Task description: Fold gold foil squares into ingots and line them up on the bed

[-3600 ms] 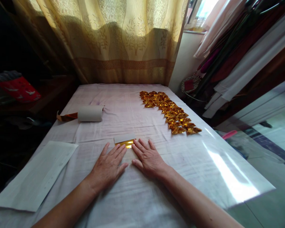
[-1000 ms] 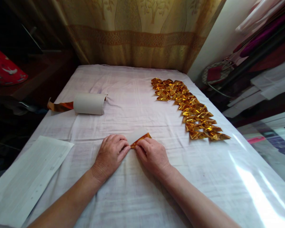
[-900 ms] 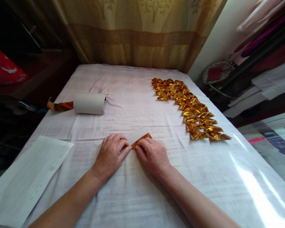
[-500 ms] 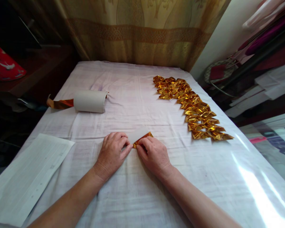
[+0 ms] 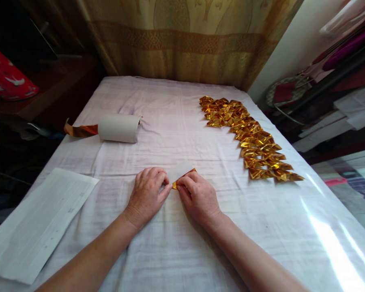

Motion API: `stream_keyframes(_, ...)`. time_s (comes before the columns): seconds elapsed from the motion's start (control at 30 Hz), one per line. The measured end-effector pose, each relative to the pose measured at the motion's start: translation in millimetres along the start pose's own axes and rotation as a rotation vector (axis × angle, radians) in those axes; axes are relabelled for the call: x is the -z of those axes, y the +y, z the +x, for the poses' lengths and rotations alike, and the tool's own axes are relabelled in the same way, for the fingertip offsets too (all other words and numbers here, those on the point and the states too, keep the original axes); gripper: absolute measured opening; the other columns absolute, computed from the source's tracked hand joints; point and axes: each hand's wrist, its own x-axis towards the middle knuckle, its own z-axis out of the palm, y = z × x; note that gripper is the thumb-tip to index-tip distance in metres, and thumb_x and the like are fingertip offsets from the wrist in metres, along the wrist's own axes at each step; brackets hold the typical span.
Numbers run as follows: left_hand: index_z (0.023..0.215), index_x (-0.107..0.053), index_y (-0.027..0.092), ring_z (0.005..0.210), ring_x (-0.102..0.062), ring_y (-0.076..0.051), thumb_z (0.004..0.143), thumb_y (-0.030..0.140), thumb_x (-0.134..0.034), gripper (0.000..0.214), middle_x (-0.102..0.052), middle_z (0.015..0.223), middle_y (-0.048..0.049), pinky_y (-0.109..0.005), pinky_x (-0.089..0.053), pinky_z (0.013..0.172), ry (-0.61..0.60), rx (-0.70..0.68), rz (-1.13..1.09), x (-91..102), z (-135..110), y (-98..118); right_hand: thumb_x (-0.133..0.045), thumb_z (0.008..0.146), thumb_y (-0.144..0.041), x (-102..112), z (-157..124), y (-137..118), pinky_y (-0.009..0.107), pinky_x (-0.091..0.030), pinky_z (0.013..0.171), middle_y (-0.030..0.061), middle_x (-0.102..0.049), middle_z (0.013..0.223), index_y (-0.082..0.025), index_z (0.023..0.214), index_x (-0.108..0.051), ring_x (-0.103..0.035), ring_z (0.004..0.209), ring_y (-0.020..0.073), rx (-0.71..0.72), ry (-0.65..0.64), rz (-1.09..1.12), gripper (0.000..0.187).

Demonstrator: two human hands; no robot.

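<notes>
Between my hands lies a small sheet of gold foil paper (image 5: pixel 181 172), its pale back facing up and a gold strip folded over along the near side. My left hand (image 5: pixel 149 192) is closed, with thumb and fingers pinching the sheet's left corner. Fingers bent, my right hand (image 5: pixel 199 196) presses on the folded gold strip and covers much of it. Several folded gold foil ingots (image 5: pixel 246 134) stand in overlapping rows to the right.
A pale roll (image 5: pixel 118 127) with a gold foil strip (image 5: pixel 82 130) sticking out lies at the back left. At the left edge is a printed paper sheet (image 5: pixel 48 223). All rest on a white cloth (image 5: pixel 176 251); a curtain (image 5: pixel 182 44) hangs behind.
Less of the gold strip shows on the sheet, which now looks narrower along its near edge. Both hands keep nearly the same place. The whole view has shifted slightly.
</notes>
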Motion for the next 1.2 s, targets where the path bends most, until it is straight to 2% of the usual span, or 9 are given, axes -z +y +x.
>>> stream_keyframes(0.13, 0.084, -0.058, 0.022, 0.102, -0.055, -0.023, 0.088, 0.027, -0.064, 0.008, -0.064, 0.106, -0.0032, -0.039, -0.039, 0.089, -0.013, 0.016, -0.002, 0.7, 1, 2, -0.058, 0.091, -0.019, 1, 1, -4, 0.027, -0.042, 0.07, 0.004, -0.065, 0.088, -0.021, 0.084, -0.065, -0.061, 0.081, 0.017, -0.019, -0.009, -0.016, 0.011)
stream_keyframes(0.27, 0.084, -0.057, 0.022, 0.102, -0.055, -0.023, 0.088, 0.026, -0.063, 0.008, -0.065, 0.106, -0.0033, -0.039, -0.039, 0.089, -0.008, 0.018, -0.002, 1.3, 1, 2, -0.064, 0.09, -0.034, 3, 5, -10, 0.028, -0.039, 0.064, 0.0045, -0.063, 0.085, -0.02, 0.081, -0.065, -0.058, 0.073, 0.0174, -0.088, -0.043, -0.088, 0.017)
stream_keyframes(0.33, 0.084, -0.057, 0.022, 0.101, -0.055, -0.023, 0.089, 0.026, -0.063, 0.008, -0.065, 0.105, -0.0034, -0.039, -0.039, 0.09, -0.009, 0.015, -0.006, 1.5, 0, 2, -0.065, 0.091, -0.036, 3, 6, -11, 0.028, -0.038, 0.063, 0.0041, -0.063, 0.085, -0.021, 0.081, -0.065, -0.057, 0.072, 0.0173, -0.111, -0.059, -0.085, 0.018)
stream_keyframes(0.53, 0.085, -0.058, 0.023, 0.101, -0.055, -0.023, 0.088, 0.025, -0.062, 0.006, -0.064, 0.104, -0.0029, -0.039, -0.038, 0.09, -0.014, 0.019, -0.015, 1.6, 0, 2, -0.064, 0.089, -0.021, 9, 8, -3, 0.027, -0.041, 0.068, 0.0021, -0.062, 0.089, -0.022, 0.084, -0.064, -0.059, 0.078, 0.0157, -0.131, -0.131, 0.09, 0.005)
stream_keyframes(0.73, 0.086, -0.058, 0.023, 0.1, -0.055, -0.023, 0.087, 0.021, -0.064, 0.006, -0.064, 0.103, -0.0015, -0.039, -0.037, 0.09, -0.011, 0.021, -0.038, 1.7, 1, 0, -0.059, 0.082, -0.008, 10, 8, 9, 0.026, -0.042, 0.07, 0.0004, -0.06, 0.088, -0.022, 0.081, -0.061, -0.058, 0.079, 0.0146, -0.083, -0.146, 0.208, 0.014)
stream_keyframes(0.9, 0.09, -0.057, 0.023, 0.101, -0.055, -0.022, 0.086, 0.02, -0.063, 0.008, -0.064, 0.102, -0.0011, -0.039, -0.036, 0.09, 0.007, 0.017, -0.03, -0.4, 0, -1, -0.059, 0.081, -0.007, 9, 9, 10, 0.027, -0.042, 0.071, 0.0006, -0.06, 0.088, -0.021, 0.08, -0.06, -0.058, 0.08, 0.0153, -0.097, -0.153, 0.202, 0.014)
stream_keyframes(1.07, 0.09, -0.054, 0.022, 0.096, -0.054, -0.025, 0.084, 0.035, -0.068, 0.02, -0.062, 0.093, -0.0027, -0.041, -0.038, 0.089, 0.065, 0.028, 0.083, -5.2, -1, 8, -0.062, 0.083, -0.01, 10, 9, 7, 0.027, -0.043, 0.072, 0.0011, -0.06, 0.087, -0.021, 0.079, -0.06, -0.059, 0.08, 0.0157, -0.121, -0.148, 0.232, 0.012)
stream_keyframes(1.2, 0.088, -0.053, 0.023, 0.094, -0.054, -0.025, 0.084, 0.034, -0.067, 0.018, -0.061, 0.091, -0.003, -0.041, -0.038, 0.088, 0.055, 0.047, 0.123, -6.3, 1, 13, -0.061, 0.082, -0.009, 9, 9, 7, 0.027, -0.044, 0.072, 0.0006, -0.06, 0.086, -0.022, 0.078, -0.059, -0.059, 0.08, 0.0157, -0.106, -0.126, 0.249, 0.013)
